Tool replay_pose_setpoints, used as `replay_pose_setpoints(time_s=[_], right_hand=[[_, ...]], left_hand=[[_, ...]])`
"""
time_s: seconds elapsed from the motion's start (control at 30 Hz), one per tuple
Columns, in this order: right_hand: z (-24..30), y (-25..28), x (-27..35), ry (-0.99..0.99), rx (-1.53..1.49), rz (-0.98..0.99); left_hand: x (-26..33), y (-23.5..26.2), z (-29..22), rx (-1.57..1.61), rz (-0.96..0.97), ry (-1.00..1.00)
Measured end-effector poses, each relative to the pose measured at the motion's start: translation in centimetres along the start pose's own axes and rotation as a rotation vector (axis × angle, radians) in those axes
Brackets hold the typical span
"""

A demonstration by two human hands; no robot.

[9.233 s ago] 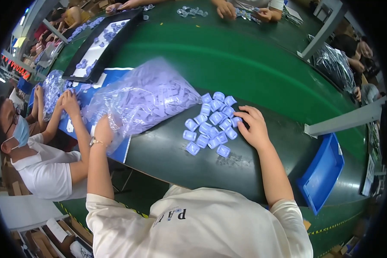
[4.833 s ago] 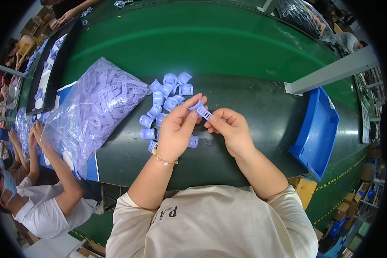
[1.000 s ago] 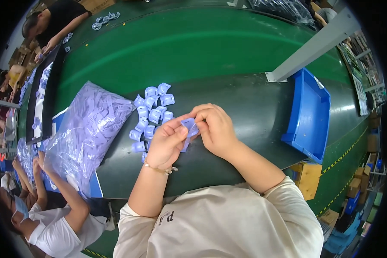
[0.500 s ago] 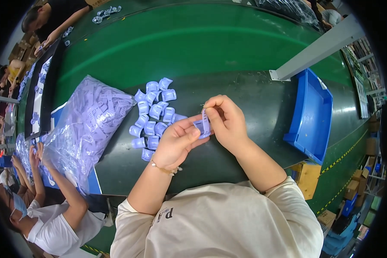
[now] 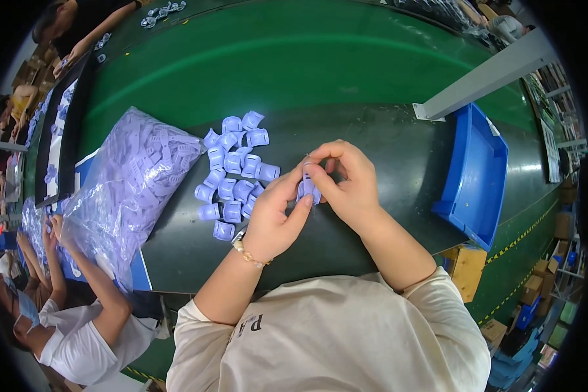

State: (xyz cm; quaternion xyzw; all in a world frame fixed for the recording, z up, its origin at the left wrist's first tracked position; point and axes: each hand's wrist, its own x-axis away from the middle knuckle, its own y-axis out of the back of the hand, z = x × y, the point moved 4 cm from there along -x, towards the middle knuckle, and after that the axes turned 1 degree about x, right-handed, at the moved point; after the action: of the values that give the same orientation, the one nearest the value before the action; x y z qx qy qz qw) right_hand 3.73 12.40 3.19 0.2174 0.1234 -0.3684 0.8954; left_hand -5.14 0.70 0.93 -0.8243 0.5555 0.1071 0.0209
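Note:
Between my two hands, over the dark tabletop, is a small lavender plastic part (image 5: 308,188) with a slotted strip at its upper end. My left hand (image 5: 277,212) is closed round its lower body, thumb in front. The fingers and thumb of my right hand (image 5: 343,179) pinch the strip's top end; part of the strip is hidden behind them. Left of my hands lies a loose group of curved lavender plastic pieces (image 5: 232,161), the nearest ones beside my left wrist. Farther left is a clear plastic bag (image 5: 144,163) full of slotted lavender strips.
An empty-looking blue bin (image 5: 473,176) stands at the right, near a grey metal post (image 5: 483,75). A green conveyor belt (image 5: 294,65) runs along the far side. At the lower left a masked person in a white shirt (image 5: 88,326) works beside the bag.
My hands have drawn closer together, and the slotted strip, which stood up from the part, now lies closer against it. The left hand has turned, covering more of the piece.

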Motion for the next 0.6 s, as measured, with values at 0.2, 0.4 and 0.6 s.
replay_pose_setpoints(time_s=[0.2,0.4,0.6], right_hand=[[0.0,0.4,-0.3,-0.054,0.036,-0.039],[1.2,0.7,-1.1,0.087,0.133,-0.048],[2.9,-0.6,-0.5,0.351,0.426,0.017]], left_hand=[[-0.2,0.1,-0.5,-0.197,-0.018,-0.042],[-0.2,1.0,-1.1,-0.028,-0.152,0.021],[-0.5,1.9,-2.3,-0.474,-0.175,-0.227]])
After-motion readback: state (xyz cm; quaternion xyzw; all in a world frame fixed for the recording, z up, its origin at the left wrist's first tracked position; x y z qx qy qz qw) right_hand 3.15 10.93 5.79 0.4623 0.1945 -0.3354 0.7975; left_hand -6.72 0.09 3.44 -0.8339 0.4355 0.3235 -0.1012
